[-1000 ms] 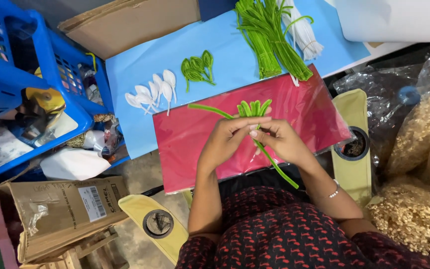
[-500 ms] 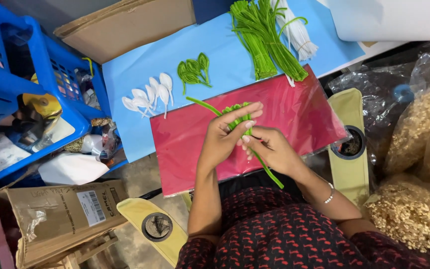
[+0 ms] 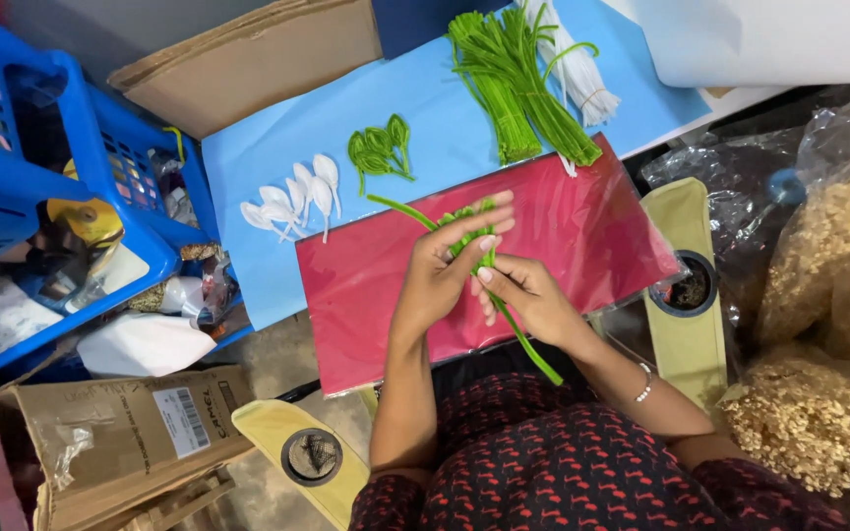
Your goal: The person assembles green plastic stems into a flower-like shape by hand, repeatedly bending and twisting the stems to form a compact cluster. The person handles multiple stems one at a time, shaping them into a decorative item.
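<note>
Both my hands meet over a red sheet on my lap. My left hand wraps around a small bunch of green leaf-shaped pieces, fingers stretched over them. My right hand pinches the green stem just below the bunch; the stem's lower end sticks out toward my body. Another thin green stem pokes out to the left of my left hand. Beyond the red sheet, on a light blue sheet, lie white petals, green leaves and a bundle of green stems.
A bundle of white stems lies beside the green ones. Blue plastic crates with clutter stand at left, cardboard boxes below them. Two yellow chair arms flank me. Bags of dried beige filler sit at right.
My hands have shifted slightly with the bunch. My left hand's fingers have spread further over the green pieces, while the right hand slid under them along the stem.
</note>
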